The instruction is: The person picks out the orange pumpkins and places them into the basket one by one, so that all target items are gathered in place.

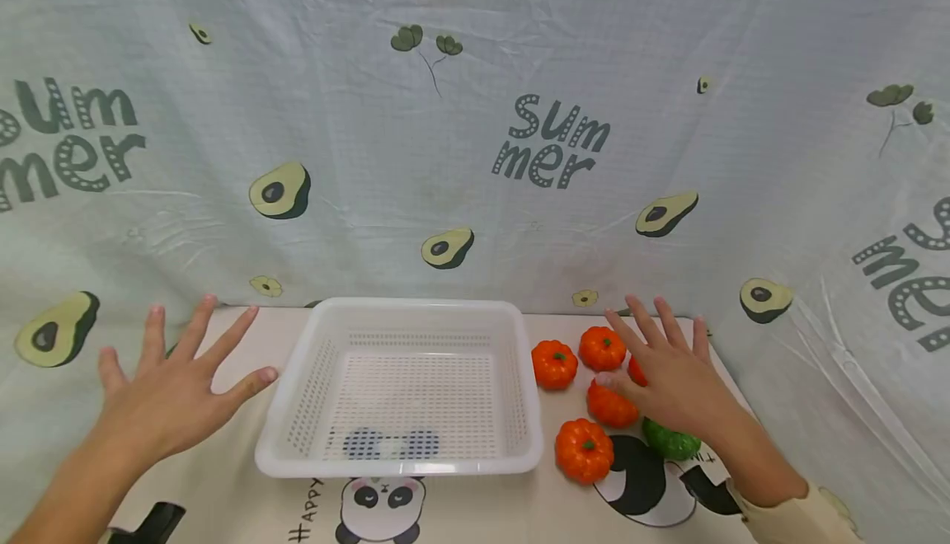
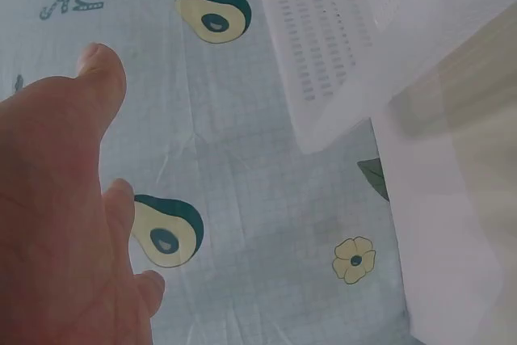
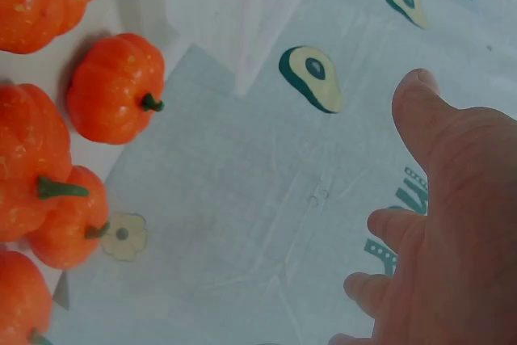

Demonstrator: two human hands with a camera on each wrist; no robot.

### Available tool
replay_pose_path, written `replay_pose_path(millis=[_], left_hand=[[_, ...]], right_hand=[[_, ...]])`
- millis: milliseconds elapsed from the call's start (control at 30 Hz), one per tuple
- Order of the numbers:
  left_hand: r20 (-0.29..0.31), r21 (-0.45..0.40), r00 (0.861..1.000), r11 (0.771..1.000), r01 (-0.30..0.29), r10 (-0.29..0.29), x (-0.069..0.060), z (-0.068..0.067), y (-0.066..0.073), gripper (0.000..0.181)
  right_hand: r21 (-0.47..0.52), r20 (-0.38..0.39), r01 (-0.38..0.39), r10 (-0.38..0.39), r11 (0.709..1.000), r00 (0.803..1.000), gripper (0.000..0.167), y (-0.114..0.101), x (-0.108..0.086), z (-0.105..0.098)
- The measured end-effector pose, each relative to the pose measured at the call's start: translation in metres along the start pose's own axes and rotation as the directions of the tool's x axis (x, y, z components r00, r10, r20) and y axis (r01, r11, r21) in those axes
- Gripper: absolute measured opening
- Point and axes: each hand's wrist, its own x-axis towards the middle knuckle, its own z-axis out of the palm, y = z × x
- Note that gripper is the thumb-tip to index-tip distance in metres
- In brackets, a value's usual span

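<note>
Orange pumpkin (image 1: 636,372) partly behind right hand (image 1: 674,377)

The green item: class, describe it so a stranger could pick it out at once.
Start at the big white basket in the head view, then look right to the cluster of orange pumpkins. The green item is at the cluster's right side, just below the right hand. Among those pumpkins, it alone is green.

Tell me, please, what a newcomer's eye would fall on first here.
Probably the vivid orange pumpkins, clustered right of the white basket in the head view. The left hand and right hand, spread on either side of that basket, might come next.
</note>
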Motion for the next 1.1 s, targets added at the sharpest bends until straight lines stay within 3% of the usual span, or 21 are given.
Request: replay_pose_path(millis=[467, 933, 1100], left_hand=[[0.056, -0.012, 0.998, 1.000, -0.004, 0.005, -0.001, 0.012, 0.002, 0.095], [0.029, -0.044, 0.999, 0.998, -0.038, 0.039, -0.005, 0.040, 0.010, 0.093], [0.022, -0.054, 0.999, 0.998, -0.031, 0.032, -0.007, 0.046, 0.009, 0.094]], right_hand=[[0.024, 0.002, -0.013, 0.013, 1.000, 1.000, 0.092, -0.003, -0.011, 0.018], [0.008, -0.016, 0.030, -0.030, 1.000, 0.999, 0.089, -0.007, -0.023, 0.035], [0.043, -0.001, 0.018, -0.018, 0.999, 1.000, 0.090, -0.006, -0.027, 0.045]])
